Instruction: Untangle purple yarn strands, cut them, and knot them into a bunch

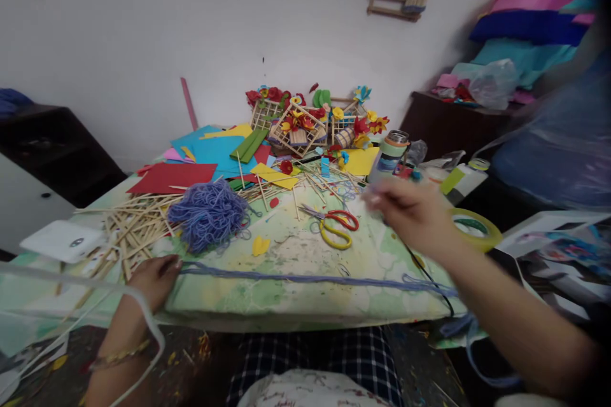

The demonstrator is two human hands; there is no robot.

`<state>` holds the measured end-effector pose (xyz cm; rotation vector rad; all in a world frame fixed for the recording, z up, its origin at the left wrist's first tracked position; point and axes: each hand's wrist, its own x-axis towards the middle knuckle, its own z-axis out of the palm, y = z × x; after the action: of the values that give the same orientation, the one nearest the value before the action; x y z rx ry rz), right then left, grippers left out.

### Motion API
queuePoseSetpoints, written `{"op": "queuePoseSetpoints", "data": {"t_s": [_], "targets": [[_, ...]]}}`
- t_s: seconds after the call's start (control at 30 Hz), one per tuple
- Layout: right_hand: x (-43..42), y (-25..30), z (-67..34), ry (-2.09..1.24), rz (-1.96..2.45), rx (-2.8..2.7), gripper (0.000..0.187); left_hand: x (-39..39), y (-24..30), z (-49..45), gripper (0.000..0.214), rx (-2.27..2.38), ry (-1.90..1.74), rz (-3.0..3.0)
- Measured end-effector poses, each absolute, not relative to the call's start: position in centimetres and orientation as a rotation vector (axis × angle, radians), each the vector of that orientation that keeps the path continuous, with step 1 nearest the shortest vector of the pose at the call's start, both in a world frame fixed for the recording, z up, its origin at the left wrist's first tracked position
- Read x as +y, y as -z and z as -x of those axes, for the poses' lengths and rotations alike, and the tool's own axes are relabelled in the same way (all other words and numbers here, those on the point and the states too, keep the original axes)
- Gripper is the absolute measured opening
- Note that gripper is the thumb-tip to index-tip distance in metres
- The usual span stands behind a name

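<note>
A bundle of purple-blue yarn strands (305, 278) stretches along the table's front, and its left end is in the closed fingers of my left hand (155, 283). At the right, the strands pass over the table edge and a loop hangs down. My right hand (410, 210) is raised above the right side of the table, off the yarn and smeared by motion; whether its fingers hold anything is unclear. Nearest to it lie scissors (337, 227) with red and yellow handles. A tangled heap of the same yarn (207, 215) sits beyond my left hand.
Many thin wooden sticks (126, 226) spread at the left, beside a white device (62, 241). Coloured paper sheets (174, 178) and stick baskets with paper flowers (298, 130) fill the back. A bottle (389, 156) and a tape roll (494, 238) are at the right.
</note>
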<state>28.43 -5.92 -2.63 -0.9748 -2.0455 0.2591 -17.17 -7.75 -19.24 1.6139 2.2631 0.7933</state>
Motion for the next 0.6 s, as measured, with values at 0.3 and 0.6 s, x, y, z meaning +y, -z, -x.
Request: {"op": "queuePoseSetpoints", "data": {"t_s": [0.3, 0.6], "targets": [[-5.1, 12.0, -8.7, -0.681, 0.828, -2.536, 0.014, -8.4, 19.8, 16.5, 0.029, 2.089, -1.031, -1.489], [-3.9, 15.8, -1.8, -0.716, 0.904, -2.574, 0.017, -8.8, 19.6, 17.7, 0.049, 1.748, -1.269, -1.171]]}}
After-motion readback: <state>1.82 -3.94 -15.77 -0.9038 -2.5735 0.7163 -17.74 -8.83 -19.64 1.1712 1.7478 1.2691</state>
